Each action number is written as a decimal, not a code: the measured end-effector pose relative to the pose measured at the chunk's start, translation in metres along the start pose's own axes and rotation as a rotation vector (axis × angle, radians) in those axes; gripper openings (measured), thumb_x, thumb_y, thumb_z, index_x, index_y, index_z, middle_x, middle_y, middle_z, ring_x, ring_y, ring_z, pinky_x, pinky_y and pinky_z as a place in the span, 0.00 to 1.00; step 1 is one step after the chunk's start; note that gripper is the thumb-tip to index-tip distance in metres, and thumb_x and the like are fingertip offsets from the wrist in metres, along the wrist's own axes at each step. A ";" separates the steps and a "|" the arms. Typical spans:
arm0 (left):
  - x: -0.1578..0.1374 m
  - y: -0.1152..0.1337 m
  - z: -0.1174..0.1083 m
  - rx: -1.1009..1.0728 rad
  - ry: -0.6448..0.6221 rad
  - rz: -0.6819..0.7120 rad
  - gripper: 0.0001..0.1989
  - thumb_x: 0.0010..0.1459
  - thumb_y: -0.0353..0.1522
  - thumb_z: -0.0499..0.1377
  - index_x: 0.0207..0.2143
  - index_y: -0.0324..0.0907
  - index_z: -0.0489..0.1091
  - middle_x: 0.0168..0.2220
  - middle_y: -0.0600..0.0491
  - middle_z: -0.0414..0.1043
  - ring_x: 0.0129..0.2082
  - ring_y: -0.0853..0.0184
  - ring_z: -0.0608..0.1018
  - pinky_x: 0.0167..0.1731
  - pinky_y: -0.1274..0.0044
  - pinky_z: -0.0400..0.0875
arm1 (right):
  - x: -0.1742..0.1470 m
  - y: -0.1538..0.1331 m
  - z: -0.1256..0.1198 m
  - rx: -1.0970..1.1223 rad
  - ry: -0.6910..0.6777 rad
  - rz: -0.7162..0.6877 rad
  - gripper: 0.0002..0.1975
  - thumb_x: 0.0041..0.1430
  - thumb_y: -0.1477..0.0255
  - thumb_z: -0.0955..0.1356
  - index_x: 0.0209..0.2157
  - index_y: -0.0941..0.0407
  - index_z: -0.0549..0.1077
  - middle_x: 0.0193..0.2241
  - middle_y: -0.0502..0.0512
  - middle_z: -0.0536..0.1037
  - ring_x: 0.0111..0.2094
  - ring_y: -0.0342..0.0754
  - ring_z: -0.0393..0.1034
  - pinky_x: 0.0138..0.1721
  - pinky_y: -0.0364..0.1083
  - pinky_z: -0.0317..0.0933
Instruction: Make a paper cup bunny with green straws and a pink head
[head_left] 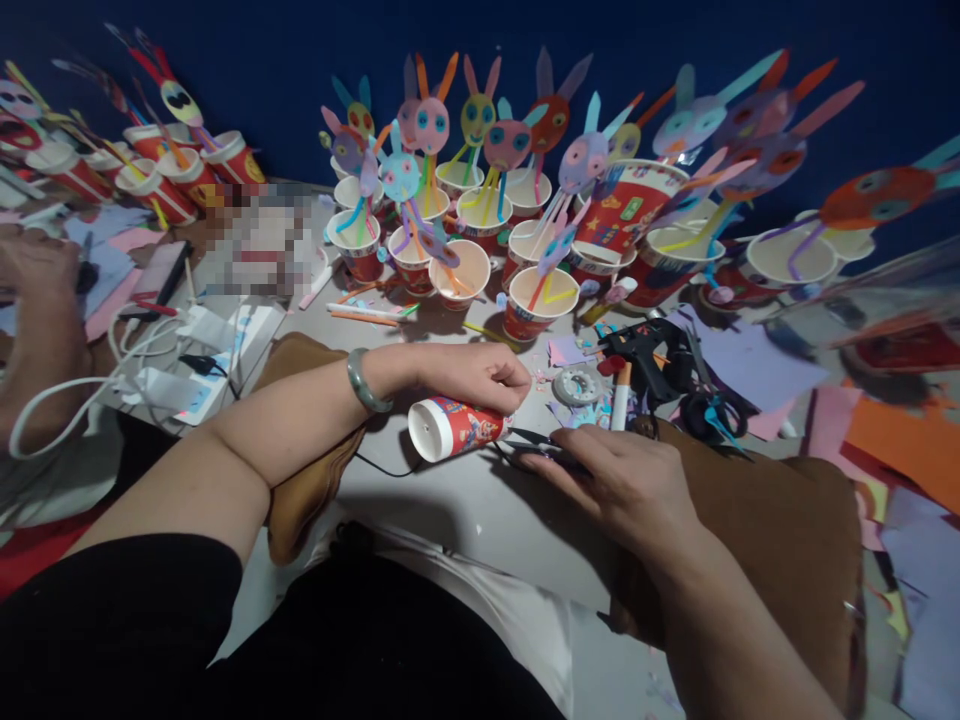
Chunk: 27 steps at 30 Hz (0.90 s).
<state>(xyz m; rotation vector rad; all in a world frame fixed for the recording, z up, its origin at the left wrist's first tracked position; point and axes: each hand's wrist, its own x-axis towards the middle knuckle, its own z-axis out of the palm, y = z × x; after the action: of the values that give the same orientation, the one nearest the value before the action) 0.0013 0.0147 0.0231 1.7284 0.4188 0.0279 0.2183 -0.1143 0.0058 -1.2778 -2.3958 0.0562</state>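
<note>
My left hand [487,378] is closed over a red printed paper cup [463,432], which lies on its side with its white rim toward the left. A grey-green bangle circles that wrist. My right hand [626,480] is closed round dark scissors [534,440], their handles mostly hidden by the fingers. The narrow blades point left at the cup's base end, beside my left fingers; whether they touch it I cannot tell.
Several red cups with paper rabbit heads [433,125] crowd the back. A black glue gun [646,355], a tape roll [579,385] and coloured paper [739,360] lie at right. A power strip [232,350] with cables is at left, near another person's hand [37,270].
</note>
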 end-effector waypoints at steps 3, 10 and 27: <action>0.000 0.002 0.001 0.034 0.015 0.005 0.06 0.46 0.32 0.56 0.20 0.40 0.63 0.20 0.59 0.60 0.23 0.74 0.61 0.25 0.79 0.55 | 0.001 -0.001 0.000 0.000 0.007 -0.007 0.20 0.66 0.57 0.67 0.24 0.54 0.70 0.17 0.48 0.69 0.20 0.42 0.61 0.25 0.44 0.49; 0.002 0.002 0.002 0.093 0.003 0.038 0.07 0.45 0.31 0.56 0.19 0.40 0.61 0.19 0.59 0.60 0.23 0.74 0.62 0.26 0.78 0.56 | -0.001 0.004 0.002 0.162 -0.052 0.026 0.20 0.68 0.57 0.66 0.27 0.56 0.73 0.19 0.50 0.73 0.19 0.41 0.64 0.24 0.43 0.50; 0.002 0.005 0.005 0.070 0.056 0.080 0.03 0.43 0.29 0.58 0.20 0.40 0.66 0.20 0.58 0.64 0.24 0.73 0.65 0.27 0.78 0.59 | 0.004 0.002 0.001 0.417 -0.105 0.236 0.19 0.65 0.56 0.68 0.26 0.54 0.75 0.18 0.49 0.75 0.19 0.41 0.64 0.23 0.42 0.54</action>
<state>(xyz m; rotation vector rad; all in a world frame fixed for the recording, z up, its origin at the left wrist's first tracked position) 0.0056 0.0100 0.0260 1.8163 0.3958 0.1205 0.2179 -0.1095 0.0056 -1.3658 -2.1468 0.6691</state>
